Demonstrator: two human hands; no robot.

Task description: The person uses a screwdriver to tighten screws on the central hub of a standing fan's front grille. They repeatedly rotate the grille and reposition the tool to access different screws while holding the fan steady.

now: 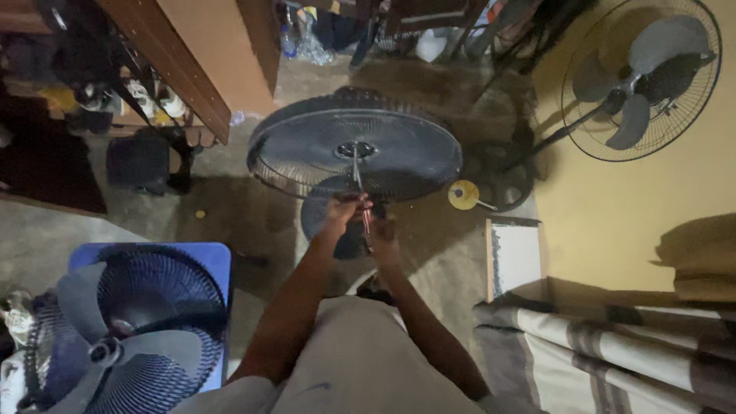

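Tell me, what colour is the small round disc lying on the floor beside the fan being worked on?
Yellow. The disc lies just right of the fan guard, clearest in the head view.

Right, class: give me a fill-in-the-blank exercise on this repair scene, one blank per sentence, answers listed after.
1. The left hand and right hand hold a ____ with a red handle.
2. Its tip meets the hub of the round fan guard, which stands on the ____.
3. A second fan leans against the ____ wall.
4. The fan parts at lower left lie on a ____ stool.

Missing words: screwdriver; floor; yellow; blue
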